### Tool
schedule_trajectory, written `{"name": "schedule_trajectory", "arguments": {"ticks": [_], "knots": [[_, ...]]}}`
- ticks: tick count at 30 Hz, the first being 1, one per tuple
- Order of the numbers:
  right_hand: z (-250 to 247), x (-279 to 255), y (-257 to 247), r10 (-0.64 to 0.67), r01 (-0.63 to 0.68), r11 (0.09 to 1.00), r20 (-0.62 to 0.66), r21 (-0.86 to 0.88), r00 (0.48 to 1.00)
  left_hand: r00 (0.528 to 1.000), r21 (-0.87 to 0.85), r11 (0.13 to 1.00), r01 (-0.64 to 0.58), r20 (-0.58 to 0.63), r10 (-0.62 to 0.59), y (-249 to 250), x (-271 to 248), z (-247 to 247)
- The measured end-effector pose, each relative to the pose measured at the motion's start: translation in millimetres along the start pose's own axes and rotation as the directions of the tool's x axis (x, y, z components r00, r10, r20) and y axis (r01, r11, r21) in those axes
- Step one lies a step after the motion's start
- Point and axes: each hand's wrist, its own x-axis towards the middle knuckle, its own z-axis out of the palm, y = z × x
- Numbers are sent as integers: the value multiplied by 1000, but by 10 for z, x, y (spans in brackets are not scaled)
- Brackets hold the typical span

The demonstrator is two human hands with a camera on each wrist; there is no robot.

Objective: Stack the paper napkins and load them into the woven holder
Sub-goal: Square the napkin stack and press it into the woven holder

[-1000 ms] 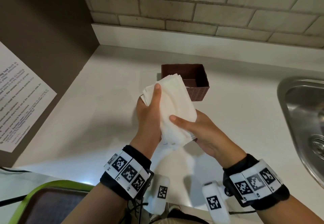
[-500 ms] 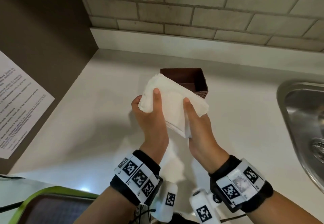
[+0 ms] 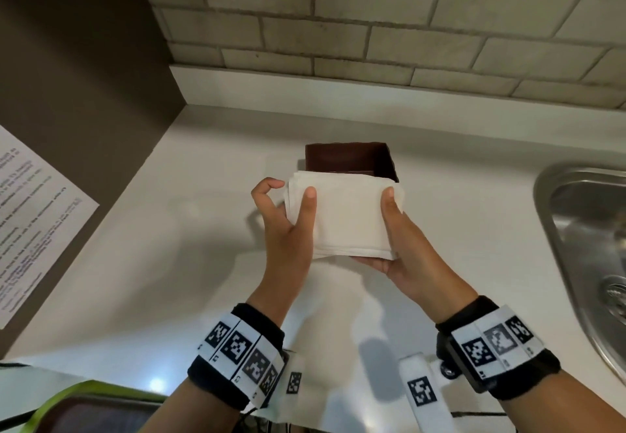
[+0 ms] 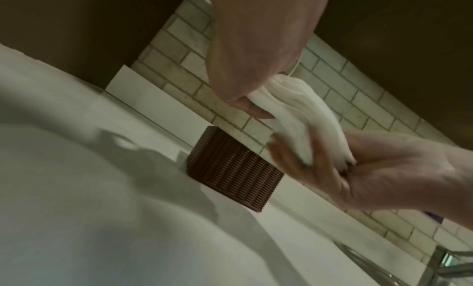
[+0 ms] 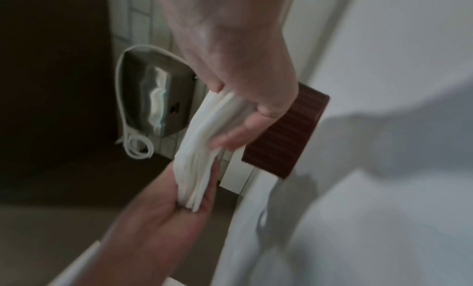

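Note:
A stack of white paper napkins (image 3: 345, 215) is held flat in the air between both hands, just in front of the brown woven holder (image 3: 352, 156). My left hand (image 3: 291, 215) grips the stack's left edge, thumb on top. My right hand (image 3: 396, 229) grips the right edge, thumb on top and fingers underneath. The holder stands on the white counter and looks empty; its near part is hidden by the napkins. The left wrist view shows the napkins (image 4: 302, 116) above the holder (image 4: 235, 171). In the right wrist view the stack (image 5: 204, 148) is seen edge-on beside the holder (image 5: 284, 136).
A steel sink (image 3: 589, 246) lies at the right. A tiled wall (image 3: 372, 32) runs behind the counter, a dark panel with a printed sheet (image 3: 30, 215) at the left. A green-rimmed tray (image 3: 78, 405) sits at the bottom left. A metal wall fixture (image 5: 153, 100) hangs by the tiles.
The stack has turned from tilted to level and squared, and has moved toward the holder. My right hand shifted from the stack's lower side to its right edge.

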Motion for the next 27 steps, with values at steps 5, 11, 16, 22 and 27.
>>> {"name": "schedule_trajectory", "arguments": {"ticks": [5,11,16,22,27], "knots": [[-81,218,-103,-273,203,898,-133,-390,953,992,149,981,-125,38,120,-32,196,54],[-234,594,-604,-491,423,723,24,-547,871,943,329,903,-277,276,188,159,884,215],[-344,949,-831,-314,357,539,211,-763,926,881,421,893,-161,469,-62,161,1307,276],[-324,1187,-837,-148,211,320,171,-924,974,821,679,712,-180,503,-272,43,1403,430],[-190,1288,-760,-16,142,10,142,-990,990,799,828,501,-252,470,-375,-4,1357,555]]}}
